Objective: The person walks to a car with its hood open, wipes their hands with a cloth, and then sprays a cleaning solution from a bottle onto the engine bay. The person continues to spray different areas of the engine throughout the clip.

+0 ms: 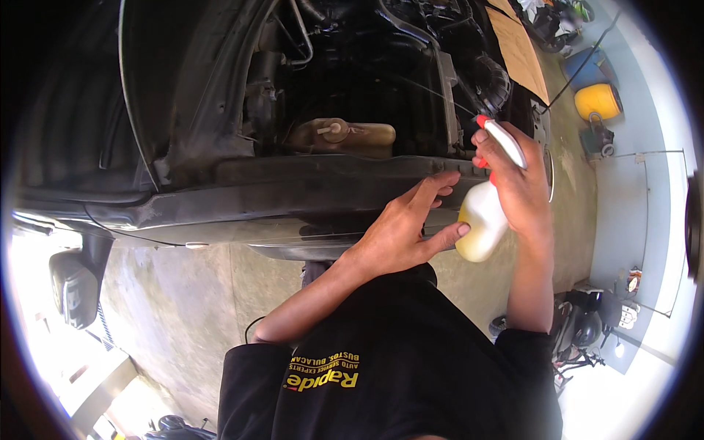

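Note:
My right hand (519, 180) is wrapped round the neck of a white spray bottle (484, 220), fingers at its red trigger. The bottle has a white-and-red spray head and yellowish liquid shows in its lower part. Its red nozzle points toward the engine bay (367, 88) of a dark vehicle. A thin streak runs from the nozzle up and left across the bay. Beside the bottle, my left hand (411, 227) has its thumb and fingers apart, with nothing held. It hovers by the vehicle's body edge (293, 191); whether it touches the bottle or the edge I cannot tell.
A grimy plastic reservoir (374, 139) with a cap lies just inside the bay's near edge. Brown cardboard (517, 55) covers the right side. A side mirror (75, 286) sticks out at the left. Yellow (598, 100) and blue (589, 67) containers stand by the right wall.

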### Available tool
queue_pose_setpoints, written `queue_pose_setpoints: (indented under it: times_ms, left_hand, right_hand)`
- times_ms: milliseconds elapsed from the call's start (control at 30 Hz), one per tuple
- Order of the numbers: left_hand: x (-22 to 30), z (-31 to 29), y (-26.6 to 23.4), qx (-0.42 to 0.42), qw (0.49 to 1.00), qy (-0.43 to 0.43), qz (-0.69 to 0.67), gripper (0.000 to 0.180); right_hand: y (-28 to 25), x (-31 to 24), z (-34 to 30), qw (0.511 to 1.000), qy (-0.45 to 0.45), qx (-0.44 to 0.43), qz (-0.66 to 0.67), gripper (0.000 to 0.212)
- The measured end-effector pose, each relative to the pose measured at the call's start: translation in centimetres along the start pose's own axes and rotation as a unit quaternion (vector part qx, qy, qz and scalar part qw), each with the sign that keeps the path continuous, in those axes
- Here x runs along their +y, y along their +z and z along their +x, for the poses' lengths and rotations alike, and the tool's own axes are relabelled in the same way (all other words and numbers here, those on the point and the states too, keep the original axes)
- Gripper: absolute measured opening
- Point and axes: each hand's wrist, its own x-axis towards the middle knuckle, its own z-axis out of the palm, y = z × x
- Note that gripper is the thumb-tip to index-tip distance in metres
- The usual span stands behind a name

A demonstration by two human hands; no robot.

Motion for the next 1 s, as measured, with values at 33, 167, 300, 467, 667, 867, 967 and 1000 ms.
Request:
queue_pose_setpoints:
  times_ms: [33,167,300,467,667,867,967,1000]
  left_hand:
    - [-0.1,-0.3,-0.1,-0.016,1.0,-0.003,-0.007,0.082]
    - [-0.2,-1.0,-0.5,-0.065,0.997,-0.022,-0.026,0.099]
    - [-0.4,-1.2,-0.9,-0.088,0.996,-0.006,0.021,0.102]
    - [-0.9,-1.2,-1.0,-0.086,0.996,-0.012,-0.006,0.102]
    - [-1.2,-2.2,-1.2,-0.092,0.996,0.006,-0.012,0.105]
    - [-0.9,-3.1,-1.6,-0.078,0.997,0.027,-0.011,0.111]
    - [-0.8,-3.4,-2.0,-0.062,0.998,0.008,-0.012,0.111]
    - [-0.8,-3.5,-2.2,-0.054,0.998,-0.002,-0.013,0.111]
  right_hand:
    - [0.7,-1.7,-0.6,1.0,0.005,0.009,0.006,0.049]
    - [2.2,-1.5,-0.6,1.0,-0.008,0.021,0.004,0.057]
    - [3.9,-0.7,-0.6,0.999,0.016,0.042,-0.008,0.048]
    - [4.0,-1.0,-1.5,0.997,-0.014,0.056,0.058,0.043]
    - [4.8,-1.7,-2.4,0.997,0.031,0.059,0.041,0.042]
    - [6.0,-1.8,-2.6,0.999,-0.023,0.034,0.017,0.047]
    - [7.1,-2.8,-2.2,0.997,-0.039,0.047,-0.041,0.048]
    - [7.3,-3.3,-2.0,0.998,-0.034,0.024,-0.037,0.048]
